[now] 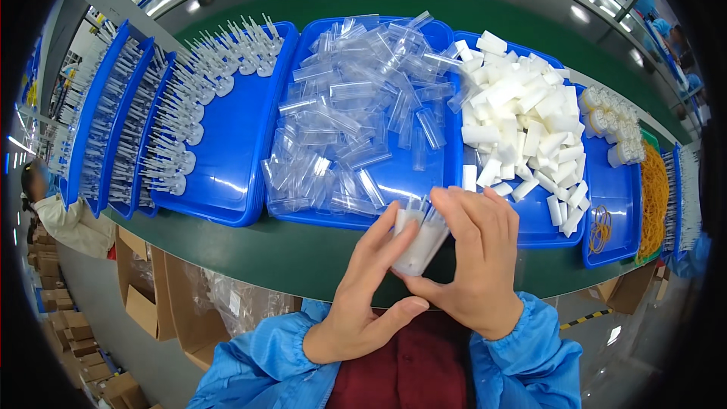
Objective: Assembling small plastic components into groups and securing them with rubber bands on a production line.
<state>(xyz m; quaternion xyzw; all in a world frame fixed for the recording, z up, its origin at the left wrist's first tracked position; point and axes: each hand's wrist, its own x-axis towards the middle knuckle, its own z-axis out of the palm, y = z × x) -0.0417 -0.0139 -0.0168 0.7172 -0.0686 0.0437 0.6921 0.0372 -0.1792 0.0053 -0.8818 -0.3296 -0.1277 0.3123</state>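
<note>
My right hand point(477, 257) pinches a clear-and-white piece point(420, 248); left hand point(360, 291) touches it, thumb spread, grip unclear. Clear tubes point(344, 98) crowd the blue tray point(405, 174) beyond, near corner hidden; white cylinders point(522, 102) heap right.

white piece point(426, 246) with clear plastic point(433, 218), between two hands

the white piece is smooth and rather thick, and stands tilted, its upper end leaning to the right. the clear, shiny plastic shows at its upper end; whether it goes fully around, i cannot tell. fingers hide part of both.
</note>
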